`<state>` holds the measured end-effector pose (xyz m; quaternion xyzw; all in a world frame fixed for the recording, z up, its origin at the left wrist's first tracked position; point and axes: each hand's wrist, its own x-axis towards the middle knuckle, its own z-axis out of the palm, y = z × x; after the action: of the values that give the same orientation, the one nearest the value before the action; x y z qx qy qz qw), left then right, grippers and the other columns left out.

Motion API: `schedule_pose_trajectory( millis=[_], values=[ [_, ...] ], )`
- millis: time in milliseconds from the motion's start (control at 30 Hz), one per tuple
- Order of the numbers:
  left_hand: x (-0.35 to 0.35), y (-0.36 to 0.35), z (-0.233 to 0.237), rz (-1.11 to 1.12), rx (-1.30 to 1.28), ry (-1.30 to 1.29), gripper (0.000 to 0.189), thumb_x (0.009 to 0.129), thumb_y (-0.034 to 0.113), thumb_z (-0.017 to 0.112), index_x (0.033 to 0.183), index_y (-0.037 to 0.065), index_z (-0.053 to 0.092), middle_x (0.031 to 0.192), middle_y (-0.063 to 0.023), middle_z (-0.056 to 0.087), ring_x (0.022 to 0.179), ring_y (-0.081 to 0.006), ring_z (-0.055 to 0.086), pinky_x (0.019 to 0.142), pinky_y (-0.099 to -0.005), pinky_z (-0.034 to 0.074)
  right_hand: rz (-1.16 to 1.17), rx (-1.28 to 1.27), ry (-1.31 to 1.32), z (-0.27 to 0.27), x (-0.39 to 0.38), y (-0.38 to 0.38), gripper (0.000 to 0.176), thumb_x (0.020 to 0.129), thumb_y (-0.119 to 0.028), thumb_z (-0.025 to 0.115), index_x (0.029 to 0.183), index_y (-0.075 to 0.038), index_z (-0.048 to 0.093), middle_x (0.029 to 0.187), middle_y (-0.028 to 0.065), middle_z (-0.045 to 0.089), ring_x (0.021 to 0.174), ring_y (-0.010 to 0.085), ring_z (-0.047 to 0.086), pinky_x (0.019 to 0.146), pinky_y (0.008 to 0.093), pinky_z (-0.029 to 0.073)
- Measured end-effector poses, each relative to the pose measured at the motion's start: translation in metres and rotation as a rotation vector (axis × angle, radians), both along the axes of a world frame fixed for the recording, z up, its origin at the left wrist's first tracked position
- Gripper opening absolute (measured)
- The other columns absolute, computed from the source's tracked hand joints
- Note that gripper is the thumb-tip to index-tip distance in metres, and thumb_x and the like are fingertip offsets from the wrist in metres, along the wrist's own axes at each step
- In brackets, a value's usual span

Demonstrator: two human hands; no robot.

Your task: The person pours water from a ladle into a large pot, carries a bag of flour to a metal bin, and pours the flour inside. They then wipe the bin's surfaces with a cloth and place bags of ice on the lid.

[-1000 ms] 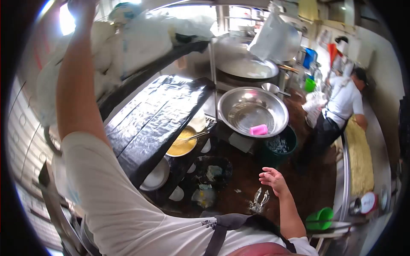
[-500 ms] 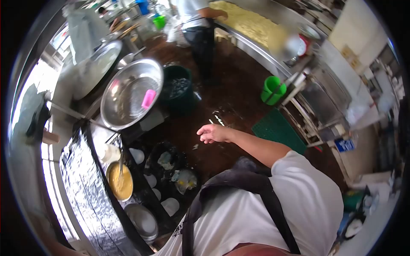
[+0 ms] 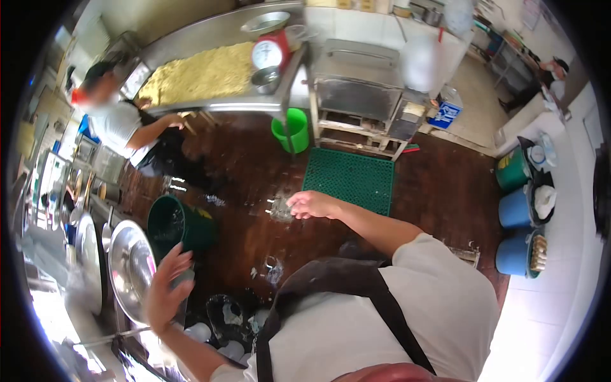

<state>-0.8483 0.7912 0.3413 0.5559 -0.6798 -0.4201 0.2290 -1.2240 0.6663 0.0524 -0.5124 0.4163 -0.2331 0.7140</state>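
Note:
My left hand (image 3: 170, 286) is raised at the lower left with its fingers apart and nothing in it. It overlaps the right side of a large steel basin (image 3: 129, 264) in this view. A dark green bucket (image 3: 202, 226) stands on the floor just beyond that hand. In front of my body, my right hand (image 3: 313, 205) hovers over the wet brown floor (image 3: 248, 191), fingers loosely bent, palm bare. Behind it lies a green perforated mat (image 3: 353, 178).
A co-worker (image 3: 124, 127) stands by a steel table (image 3: 223, 108) bearing a yellowish mass (image 3: 200, 73) and a red scale (image 3: 270, 51). A bright green bucket (image 3: 291, 130) sits under its corner. Blue bins (image 3: 514, 207) line the right wall. Several white containers (image 3: 198, 332) lie low at left.
My view has swung to the right, toward the steel table and the right wall. My left hand has come into sight. My right hand stays out front, still holding nothing.

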Motion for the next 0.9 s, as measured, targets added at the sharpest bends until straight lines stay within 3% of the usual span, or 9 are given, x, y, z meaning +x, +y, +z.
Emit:
schedule_pose_trajectory(
  millis=[67, 100, 167, 300, 433, 600, 700, 900],
  values=[
    [-0.064, -0.060, -0.099, 0.204, 0.072, 0.140, 0.066, 0.092, 0.017, 0.069, 0.150, 0.004, 0.040, 0.132, -0.0167, 0.061, 0.114, -0.0220, 0.061, 0.101, -0.0341, 0.046, -0.164, 0.072, -0.039, -0.016, -0.077, 0.000, 0.041, 0.094, -0.021, 0.066, 0.130, -0.004, 0.058, 0.106, 0.0068, 0.069, 0.089, 0.0143, 0.065, 0.076, 0.0304, 0.054],
    [-0.098, -0.081, -0.137, 0.197, 0.146, 0.195, 0.067, 0.092, 0.017, 0.069, 0.150, 0.004, 0.039, 0.131, -0.0175, 0.061, 0.113, -0.0207, 0.060, 0.100, -0.0338, 0.047, -0.238, 0.111, -0.053, -0.020, -0.113, -0.001, 0.041, 0.094, -0.021, 0.065, 0.131, -0.004, 0.058, 0.108, 0.0072, 0.069, 0.090, 0.0150, 0.065, 0.077, 0.0313, 0.054],
    [-0.170, -0.100, -0.171, 0.101, 0.259, 0.226, 0.069, 0.092, 0.016, 0.070, 0.151, 0.004, 0.037, 0.130, -0.0187, 0.061, 0.111, -0.0189, 0.061, 0.098, -0.0334, 0.048, -0.348, 0.134, -0.039, -0.021, -0.173, 0.002, 0.040, 0.095, -0.021, 0.064, 0.131, -0.005, 0.058, 0.109, 0.0075, 0.068, 0.092, 0.0160, 0.065, 0.080, 0.0325, 0.054],
    [-0.239, -0.133, -0.164, -0.244, 0.321, 0.144, 0.070, 0.094, 0.015, 0.068, 0.153, 0.005, 0.032, 0.130, -0.0161, 0.060, 0.110, -0.0184, 0.059, 0.100, -0.0331, 0.046, -0.471, 0.127, -0.054, -0.020, -0.247, 0.006, 0.038, 0.096, -0.021, 0.063, 0.131, -0.006, 0.058, 0.109, 0.0079, 0.068, 0.094, 0.0176, 0.065, 0.084, 0.0337, 0.053],
    [-0.276, -0.177, -0.152, -0.047, 0.106, 0.140, 0.071, 0.091, 0.017, 0.071, 0.151, 0.004, 0.036, 0.126, -0.0166, 0.064, 0.108, -0.0185, 0.063, 0.097, -0.0330, 0.049, -0.537, 0.106, -0.115, -0.014, -0.275, 0.000, 0.039, 0.097, -0.022, 0.062, 0.131, -0.005, 0.056, 0.109, 0.0084, 0.068, 0.097, 0.0190, 0.065, 0.085, 0.0344, 0.053],
    [-0.317, -0.172, -0.129, -0.148, 0.214, 0.223, 0.071, 0.094, 0.015, 0.069, 0.154, 0.007, 0.031, 0.130, -0.0143, 0.059, 0.105, -0.0139, 0.060, 0.095, -0.0306, 0.048, -0.492, 0.097, -0.156, -0.012, -0.274, 0.003, 0.039, 0.098, -0.023, 0.061, 0.131, -0.004, 0.056, 0.110, 0.0091, 0.067, 0.098, 0.0193, 0.065, 0.086, 0.0344, 0.052],
    [-0.313, -0.160, -0.136, -0.198, 0.233, 0.237, 0.075, 0.094, 0.018, 0.069, 0.156, 0.010, 0.028, 0.131, -0.0139, 0.058, 0.104, -0.0138, 0.059, 0.095, -0.0308, 0.048, -0.444, 0.085, -0.146, -0.009, -0.266, -0.001, 0.039, 0.098, -0.023, 0.061, 0.132, -0.004, 0.056, 0.111, 0.0093, 0.067, 0.098, 0.0195, 0.065, 0.087, 0.0347, 0.052],
    [-0.264, -0.135, -0.146, -0.077, 0.170, 0.083, 0.076, 0.093, 0.020, 0.070, 0.156, 0.010, 0.029, 0.128, -0.0138, 0.060, 0.109, -0.0177, 0.059, 0.098, -0.0332, 0.047, -0.379, 0.026, -0.149, 0.013, -0.241, -0.018, 0.039, 0.098, -0.024, 0.061, 0.132, -0.004, 0.056, 0.111, 0.0097, 0.067, 0.098, 0.0196, 0.065, 0.088, 0.0347, 0.052]
  ],
)
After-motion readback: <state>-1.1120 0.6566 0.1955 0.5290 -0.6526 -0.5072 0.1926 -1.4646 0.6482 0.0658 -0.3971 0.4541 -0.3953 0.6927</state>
